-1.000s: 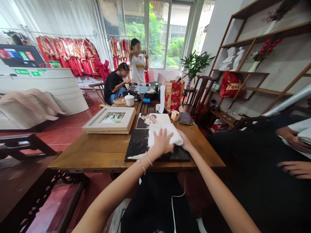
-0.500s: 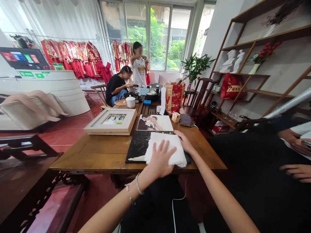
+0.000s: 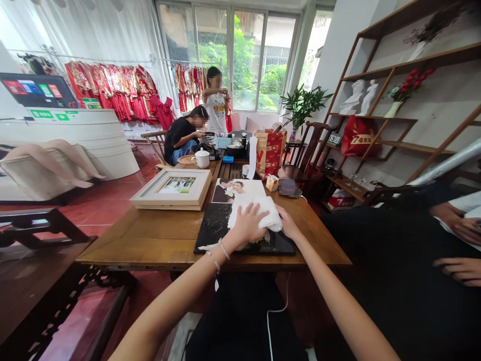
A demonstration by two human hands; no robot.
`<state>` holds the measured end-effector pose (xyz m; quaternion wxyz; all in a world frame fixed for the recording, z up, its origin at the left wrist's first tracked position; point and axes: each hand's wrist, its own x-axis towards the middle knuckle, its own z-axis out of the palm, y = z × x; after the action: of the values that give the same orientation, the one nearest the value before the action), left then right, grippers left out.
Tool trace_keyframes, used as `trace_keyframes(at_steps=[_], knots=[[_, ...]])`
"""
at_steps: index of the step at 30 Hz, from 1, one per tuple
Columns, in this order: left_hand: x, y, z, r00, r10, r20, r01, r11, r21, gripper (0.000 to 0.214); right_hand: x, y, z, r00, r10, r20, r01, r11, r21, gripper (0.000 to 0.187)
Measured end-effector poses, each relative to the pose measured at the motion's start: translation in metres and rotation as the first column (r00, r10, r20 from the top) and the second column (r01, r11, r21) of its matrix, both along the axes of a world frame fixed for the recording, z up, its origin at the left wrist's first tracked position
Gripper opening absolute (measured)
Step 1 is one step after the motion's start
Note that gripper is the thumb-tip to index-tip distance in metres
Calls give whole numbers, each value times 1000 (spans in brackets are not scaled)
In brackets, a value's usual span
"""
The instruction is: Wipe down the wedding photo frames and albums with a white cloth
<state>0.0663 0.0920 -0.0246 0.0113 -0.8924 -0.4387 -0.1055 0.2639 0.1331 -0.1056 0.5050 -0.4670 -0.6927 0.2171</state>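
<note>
Background red "7" bag (image 3: 359, 137), foreground cloth (image 3: 270, 206)

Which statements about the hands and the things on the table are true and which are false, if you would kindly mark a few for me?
1. The left hand lies on the white cloth with its fingers spread. True.
2. The right hand rests on the framed picture. False: the right hand is by the right edge of the white cloth.
3. The framed picture lies to the left of the black panel. True.
4. The white cup stands without its lid. False: the lid is on the cup.
5. The white cloth lies over part of the black panel. True.
</note>
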Motion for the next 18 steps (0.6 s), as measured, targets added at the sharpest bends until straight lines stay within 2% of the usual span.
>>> trace_keyframes(at_steps=[3,7,10,15,18], knots=[[5,19,-1,999,33,15,-33,999,25,54,0,1,-1,1000,1,4,-1,1000,15,40],[0,12,-3,1000,21,17,-21,1000,16,56,1,2,-2,999,-30,34,31,999,-16,39],[-13,-12,-3,999,-30,15,31,999,-13,60,1,1,0,997,-46,57,48,999,-26,39],[-42,-69,-6,994,-107,30,108,994,-33,71,-1,-1,5,993,-53,103,56,998,-29,39],[-53,-90,-7,992,-124,39,125,991,-35,76,-3,-2,6,991,-62,116,67,997,-38,39]])
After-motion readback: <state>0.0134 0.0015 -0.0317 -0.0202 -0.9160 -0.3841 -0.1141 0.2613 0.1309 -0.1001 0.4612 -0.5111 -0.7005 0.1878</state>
